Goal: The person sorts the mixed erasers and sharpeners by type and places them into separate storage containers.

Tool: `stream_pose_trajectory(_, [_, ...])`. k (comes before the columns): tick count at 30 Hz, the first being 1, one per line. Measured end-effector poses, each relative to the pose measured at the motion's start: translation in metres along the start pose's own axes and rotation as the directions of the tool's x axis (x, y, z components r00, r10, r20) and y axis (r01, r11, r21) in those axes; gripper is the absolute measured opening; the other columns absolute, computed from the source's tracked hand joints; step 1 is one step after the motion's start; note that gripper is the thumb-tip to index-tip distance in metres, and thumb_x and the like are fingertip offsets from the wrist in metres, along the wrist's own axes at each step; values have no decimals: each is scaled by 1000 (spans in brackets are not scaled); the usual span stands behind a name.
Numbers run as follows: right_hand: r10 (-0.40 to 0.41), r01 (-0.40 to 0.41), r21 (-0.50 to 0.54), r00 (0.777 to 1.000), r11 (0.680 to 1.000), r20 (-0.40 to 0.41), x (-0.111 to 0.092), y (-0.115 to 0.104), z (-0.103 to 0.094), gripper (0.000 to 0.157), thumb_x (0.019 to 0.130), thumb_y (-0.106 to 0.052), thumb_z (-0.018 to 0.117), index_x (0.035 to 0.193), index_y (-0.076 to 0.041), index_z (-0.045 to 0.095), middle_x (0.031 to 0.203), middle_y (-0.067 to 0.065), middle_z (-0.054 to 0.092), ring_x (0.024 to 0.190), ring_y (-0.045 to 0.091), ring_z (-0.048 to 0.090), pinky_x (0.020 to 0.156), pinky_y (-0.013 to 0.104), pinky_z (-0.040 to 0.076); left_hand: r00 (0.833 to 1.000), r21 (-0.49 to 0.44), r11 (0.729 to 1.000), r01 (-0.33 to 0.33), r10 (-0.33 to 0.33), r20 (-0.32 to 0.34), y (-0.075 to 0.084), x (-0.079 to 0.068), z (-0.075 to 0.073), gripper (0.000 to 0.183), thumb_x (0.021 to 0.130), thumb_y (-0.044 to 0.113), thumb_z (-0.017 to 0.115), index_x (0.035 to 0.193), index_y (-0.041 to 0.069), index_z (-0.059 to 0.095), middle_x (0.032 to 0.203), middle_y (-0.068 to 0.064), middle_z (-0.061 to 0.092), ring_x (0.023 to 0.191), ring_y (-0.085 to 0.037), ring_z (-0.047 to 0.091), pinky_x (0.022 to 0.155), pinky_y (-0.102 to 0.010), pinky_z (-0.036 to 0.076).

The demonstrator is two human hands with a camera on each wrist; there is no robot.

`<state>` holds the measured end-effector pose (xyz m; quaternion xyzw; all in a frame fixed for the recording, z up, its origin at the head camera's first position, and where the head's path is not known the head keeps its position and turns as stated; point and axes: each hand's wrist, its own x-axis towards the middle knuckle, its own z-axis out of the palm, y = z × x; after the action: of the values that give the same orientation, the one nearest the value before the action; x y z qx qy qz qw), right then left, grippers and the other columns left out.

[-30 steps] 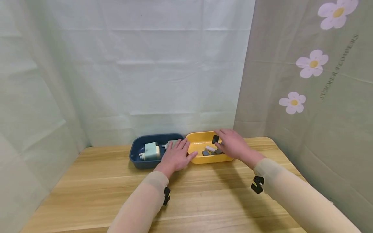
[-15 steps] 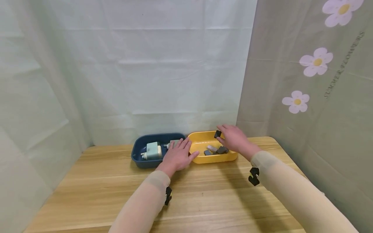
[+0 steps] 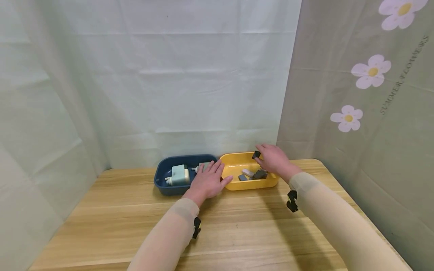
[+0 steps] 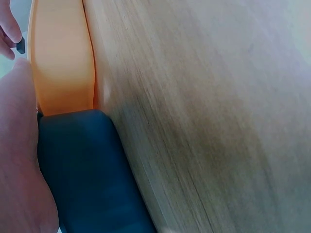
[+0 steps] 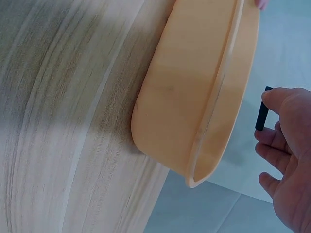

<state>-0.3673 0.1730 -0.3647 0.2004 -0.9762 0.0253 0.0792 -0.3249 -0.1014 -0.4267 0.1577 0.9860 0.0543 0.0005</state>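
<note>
My right hand pinches a small flat black rectangular piece between thumb and fingers. In the head view it is over the back right of the yellow bin; the right wrist view shows the black piece edge-on, apart from the bin. Several small blocks lie in that bin, among them a pale block, a blue-grey block and a dark block. With fingers straight and spread, my left hand lies over where the yellow and navy bins meet; its contact underneath is hidden.
The navy bin holds a pale blue and cream box with short prongs. A grey-green pronged box is partly covered by my left hand. Both bins stand at the back of the wooden table, against a hanging cloth.
My right hand has lifted the black piece upward from inside the yellow bin, uncovering the dark block. The left hand keeps its place. The head view has shifted slightly.
</note>
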Motion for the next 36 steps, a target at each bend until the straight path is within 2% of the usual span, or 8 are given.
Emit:
stream_pose_trajectory(14, [13, -13, 4, 999, 1000, 42, 4, 2, 3, 65, 112, -29, 68, 163, 5, 47, 159, 28, 55, 143, 47, 56, 122, 61, 42, 1000, 5, 1000, -15, 15, 4, 2, 0, 1, 90, 111, 77, 23, 177, 16, 26, 185, -2, 16, 169, -32, 16, 135, -60, 6])
stream_pose_trajectory(23, [11, -12, 15, 999, 1000, 50, 1, 0, 5, 70, 114, -42, 63, 165, 3, 45, 165, 26, 49, 150, 47, 50, 127, 61, 35, 1000, 14, 1000, -13, 13, 14, 3, 0, 0, 91, 110, 78, 22, 178, 17, 25, 185, -2, 16, 170, -31, 16, 135, -60, 7])
stream_pose_trajectory(31, [-2, 1, 26, 999, 1000, 47, -5, 0, 8, 71, 115, -43, 61, 167, 1, 43, 167, 24, 47, 153, 45, 46, 128, 62, 31, 1000, 9, 1000, -14, 14, 10, 1, 1, 2, 91, 111, 78, 22, 178, 17, 24, 185, -2, 16, 170, -31, 15, 135, -59, 5])
stream_pose_trajectory(36, [-17, 16, 53, 1000, 998, 16, -8, -2, 14, 71, 113, -43, 64, 166, 0, 45, 167, 23, 49, 151, 46, 48, 128, 61, 31, 1000, 9, 1000, -19, 19, -5, -1, 0, 1, 90, 111, 77, 24, 177, 16, 26, 185, -3, 17, 169, -32, 16, 135, -60, 6])
